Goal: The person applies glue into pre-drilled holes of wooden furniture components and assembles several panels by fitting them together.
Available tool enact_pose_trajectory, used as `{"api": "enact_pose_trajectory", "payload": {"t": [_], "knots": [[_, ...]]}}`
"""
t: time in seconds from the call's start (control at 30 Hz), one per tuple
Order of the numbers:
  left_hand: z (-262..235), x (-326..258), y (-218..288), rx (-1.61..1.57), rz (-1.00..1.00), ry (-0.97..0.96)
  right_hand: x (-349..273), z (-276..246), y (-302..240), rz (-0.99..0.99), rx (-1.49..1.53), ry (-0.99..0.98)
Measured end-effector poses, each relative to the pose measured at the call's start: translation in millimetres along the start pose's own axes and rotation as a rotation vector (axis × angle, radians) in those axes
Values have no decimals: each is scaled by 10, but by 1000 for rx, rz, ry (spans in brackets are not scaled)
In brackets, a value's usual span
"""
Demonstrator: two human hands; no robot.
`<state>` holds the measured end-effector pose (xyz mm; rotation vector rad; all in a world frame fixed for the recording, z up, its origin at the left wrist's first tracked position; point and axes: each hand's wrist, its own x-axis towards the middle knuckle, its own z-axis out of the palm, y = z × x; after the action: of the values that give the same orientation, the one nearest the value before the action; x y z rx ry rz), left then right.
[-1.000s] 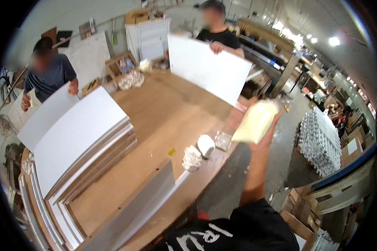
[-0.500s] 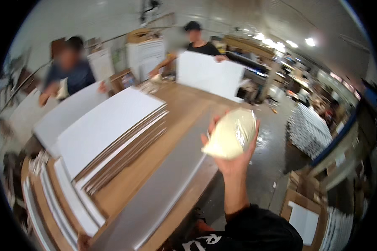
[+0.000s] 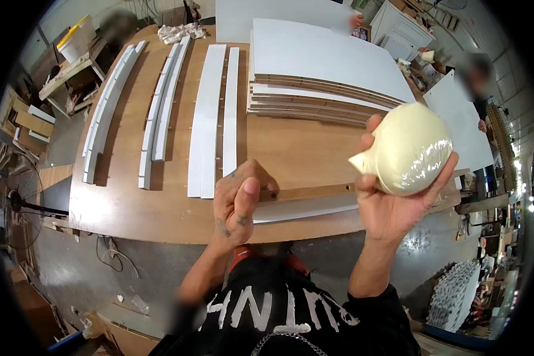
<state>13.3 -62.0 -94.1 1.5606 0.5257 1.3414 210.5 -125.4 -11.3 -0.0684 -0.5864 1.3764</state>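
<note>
In my raised right hand is a filled, pale yellow plastic bag, shiny, with a twisted pointed tip toward the left. My fingers wrap round it from below, above the table's right part. My left hand is closed at the left end of a long white board. The board stands on its long side along the near table edge, its brown edge up with a small hole near the right end. My left fingers hide its left end.
A brown worktable bears a stack of white panels and several white strips. A crumpled cloth lies at the back. Two people stand across the table, one holding a white panel. A fan stands left.
My view has swung left and down, bringing my left hand into fuller view. The yellow bag stays in my right hand, now turned with its tip to the left.
</note>
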Motion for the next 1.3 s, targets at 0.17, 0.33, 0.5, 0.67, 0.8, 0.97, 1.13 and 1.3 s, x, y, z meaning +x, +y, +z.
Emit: {"api": "enact_pose_trajectory", "payload": {"t": [0.17, 0.33, 0.5, 0.67, 0.8, 0.97, 1.13, 1.3], "knots": [[24, 2, -7, 4, 21, 2, 112, 27, 50, -457, -749, 274], [42, -92, -23, -51, -50, 17, 41, -140, 110, -483, -992, 221], [15, -138, -29, -64, -18, -16, 67, -88, 197, -554, -1084, 206], [8, -142, -51, -80, 65, -29, -56, -138, 241, -553, -1177, 254], [-12, -134, -48, -61, 91, -45, -74, -158, 205, -521, -1183, 181], [8, -141, -70, -98, 93, -22, -49, -149, 253, -576, -1250, 244], [-9, -130, -94, -114, 74, -33, -40, -218, 266, -559, -1123, 272], [-2, -124, -121, -132, 89, -31, -35, -175, 281, -525, -1178, 234]]}}
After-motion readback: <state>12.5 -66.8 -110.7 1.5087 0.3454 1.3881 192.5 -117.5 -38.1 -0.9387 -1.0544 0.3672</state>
